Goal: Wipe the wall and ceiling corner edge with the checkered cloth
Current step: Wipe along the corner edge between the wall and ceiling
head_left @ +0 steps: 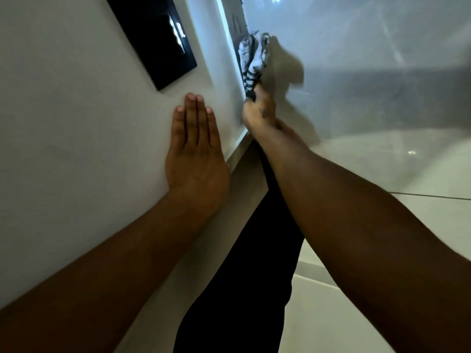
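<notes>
Two hands are up on the surfaces right now, each doing its own job. The left hand (196,154) is spread flat and empty, fingers together, palm pressed on the white wall (63,123) just below a black glossy panel (150,39). Looks like it's only there for balance.

The right hand (260,113) is stretched way out, clamped around the tail end of the checkered cloth (253,59). Rest of the cloth is bunched up past the fingers and pushed against the bright corner edge (229,47) where the wall meets the shiny ceiling (356,47). You can see the cloth's shadow thrown on the ceiling right next to it, so it's touching or very nearly so.

My read: the wiping is in progress, somewhere in the middle of a stroke along that edge. Can't tell how much of the edge is already clean, the lighting washes it out.

Next move probably calls for sliding the cloth further along the seam while keeping it pushed into the corner. Arm seems close to full reach, so shifting the bracing palm along first might be needed.
</notes>
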